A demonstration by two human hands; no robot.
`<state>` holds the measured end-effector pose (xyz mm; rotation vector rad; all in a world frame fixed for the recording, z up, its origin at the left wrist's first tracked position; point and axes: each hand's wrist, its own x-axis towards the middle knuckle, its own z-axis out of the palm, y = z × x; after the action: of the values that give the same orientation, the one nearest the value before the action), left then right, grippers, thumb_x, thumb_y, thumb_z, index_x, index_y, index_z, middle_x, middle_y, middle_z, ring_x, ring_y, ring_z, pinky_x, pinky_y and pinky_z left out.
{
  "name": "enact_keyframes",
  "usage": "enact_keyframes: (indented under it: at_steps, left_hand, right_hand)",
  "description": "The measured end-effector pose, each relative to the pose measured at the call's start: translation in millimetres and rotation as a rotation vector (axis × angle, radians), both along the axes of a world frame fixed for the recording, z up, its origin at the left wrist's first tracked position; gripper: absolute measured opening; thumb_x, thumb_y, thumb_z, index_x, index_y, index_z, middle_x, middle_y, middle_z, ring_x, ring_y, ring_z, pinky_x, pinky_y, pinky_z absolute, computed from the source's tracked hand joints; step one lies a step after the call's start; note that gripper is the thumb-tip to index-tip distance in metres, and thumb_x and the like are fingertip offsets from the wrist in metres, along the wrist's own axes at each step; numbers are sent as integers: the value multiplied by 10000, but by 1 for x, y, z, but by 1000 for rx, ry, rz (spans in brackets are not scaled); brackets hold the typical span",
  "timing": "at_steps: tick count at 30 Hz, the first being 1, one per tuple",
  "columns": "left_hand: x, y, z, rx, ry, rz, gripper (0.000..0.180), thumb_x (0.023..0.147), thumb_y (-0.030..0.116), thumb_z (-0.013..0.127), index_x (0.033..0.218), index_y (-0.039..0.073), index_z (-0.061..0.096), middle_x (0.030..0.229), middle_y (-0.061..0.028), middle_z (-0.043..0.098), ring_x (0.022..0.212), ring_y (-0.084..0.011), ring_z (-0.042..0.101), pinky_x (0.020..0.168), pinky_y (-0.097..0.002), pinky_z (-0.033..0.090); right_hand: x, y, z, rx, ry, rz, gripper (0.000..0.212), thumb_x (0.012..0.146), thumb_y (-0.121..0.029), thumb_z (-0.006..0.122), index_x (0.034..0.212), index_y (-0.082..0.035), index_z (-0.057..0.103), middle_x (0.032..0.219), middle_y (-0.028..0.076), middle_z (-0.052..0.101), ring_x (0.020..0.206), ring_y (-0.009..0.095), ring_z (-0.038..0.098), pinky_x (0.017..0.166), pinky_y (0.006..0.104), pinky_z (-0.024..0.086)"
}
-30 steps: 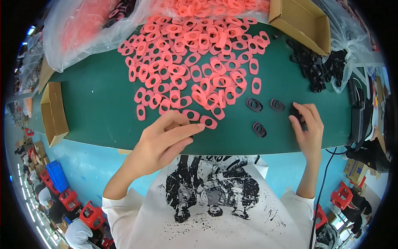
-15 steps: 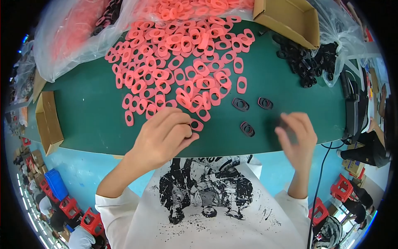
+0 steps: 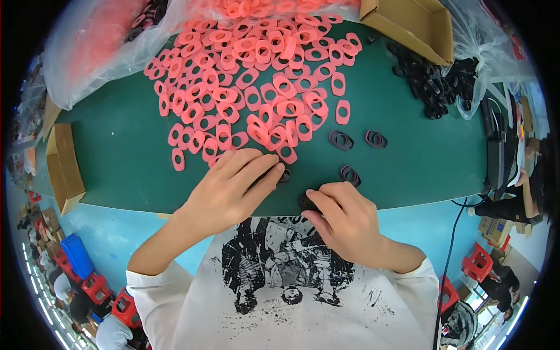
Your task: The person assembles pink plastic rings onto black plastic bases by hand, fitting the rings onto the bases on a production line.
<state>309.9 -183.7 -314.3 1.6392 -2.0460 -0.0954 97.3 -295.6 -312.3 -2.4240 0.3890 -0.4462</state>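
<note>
My left hand (image 3: 236,184) is at the near middle of the table, fingers closed and bent, with a small dark ring-shaped piece (image 3: 285,175) at its fingertips. To its right, my right hand (image 3: 348,219) pinches a small black part (image 3: 307,202) between thumb and fingers near the table's front edge; the fingers cover much of it. Pink oval rings (image 3: 290,109) lie in a large loose heap just beyond my left hand. Beyond my right hand rest three dark oval pieces with pinkish edges: one piece (image 3: 350,175) close by, another (image 3: 340,140) farther off, and a third (image 3: 376,139) beside that.
Black parts (image 3: 434,87) are piled at the far right, by an open cardboard box (image 3: 408,26) and a clear plastic bag (image 3: 496,58). A large bag (image 3: 87,64) stands far left above a cardboard tray (image 3: 63,169). A black cable (image 3: 452,245) hangs at the right.
My right hand has come left and nearer to me, and now pinches a black part. The pink ring by my left fingertips no longer shows; a dark ring piece shows there.
</note>
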Motion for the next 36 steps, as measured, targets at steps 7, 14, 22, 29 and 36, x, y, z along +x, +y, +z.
enact_keyframes:
  at_steps: [7, 14, 22, 29, 36]
  left_hand:
    - [7, 0, -5, -20, -8, -15, 252, 668, 36, 665, 905, -27, 610, 1064, -150, 608, 990, -290, 594, 750, -388, 499]
    - [11, -7, 3, -21, -2, -90, 189, 665, 64, 657, 812, -1, 559, 969, -137, 573, 912, -287, 581, 758, -391, 498]
    - [-32, 30, 1, 40, 53, -20, 240, 640, 19, 678, 839, -64, 571, 1022, -213, 599, 857, -325, 604, 713, -402, 529]
    - [-40, 36, -3, -20, 132, 149, 201, 667, 37, 651, 839, -17, 564, 981, -170, 578, 870, -273, 563, 781, -380, 503]
    - [-42, 39, -8, -35, 92, 142, 182, 655, 84, 637, 810, 13, 576, 930, -137, 564, 812, -249, 515, 676, -341, 448]
  right_hand:
    - [2, -1, -1, 17, -6, 2, 370, 671, -39, 825, 1002, 6, 667, 918, 104, 606, 732, 264, 601, 574, 349, 505]
    - [1, -3, 0, 16, 14, 18, 354, 687, -16, 814, 1009, -2, 669, 939, 109, 605, 718, 266, 604, 571, 345, 505]
    - [10, -29, 34, 30, -25, -83, 401, 670, 43, 807, 1043, 21, 661, 933, 124, 610, 736, 275, 618, 582, 344, 516]
    - [65, -17, 27, -13, -43, 84, 367, 722, 30, 778, 1070, 7, 664, 971, 114, 598, 758, 258, 626, 630, 335, 512]
    - [83, -24, 35, -233, 160, 428, 331, 708, 47, 712, 1025, -49, 710, 988, 98, 582, 829, 241, 630, 623, 332, 518]
